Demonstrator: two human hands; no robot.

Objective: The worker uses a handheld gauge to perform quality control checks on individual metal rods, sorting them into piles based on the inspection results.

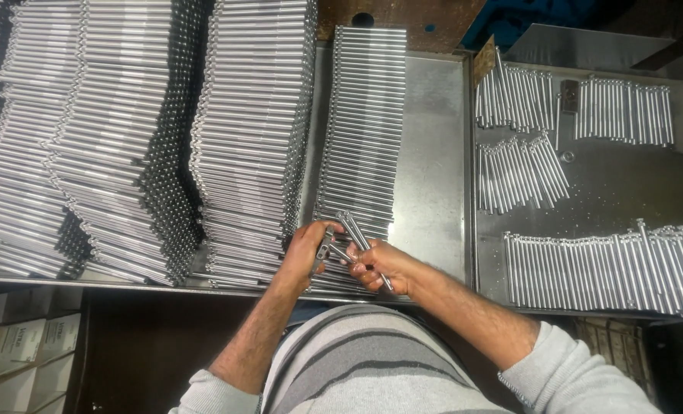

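Note:
My right hand (377, 264) grips a small bundle of thin silver metal rods (356, 232) that stick up and to the left from my fist. My left hand (308, 248) is curled around a small metal piece (325, 251) right beside those rods, the two hands almost touching. Both hands hover over the near end of a flat row of metal rods (363, 123) lying side by side in a metal tray (433, 153).
Tall stacks of the same silver rods (249, 130) fill the left side, with more stacks (88, 138) beyond. To the right, a second metal tray (625, 176) holds several groups of shorter rods (610, 268). Cardboard boxes (19, 345) sit at lower left.

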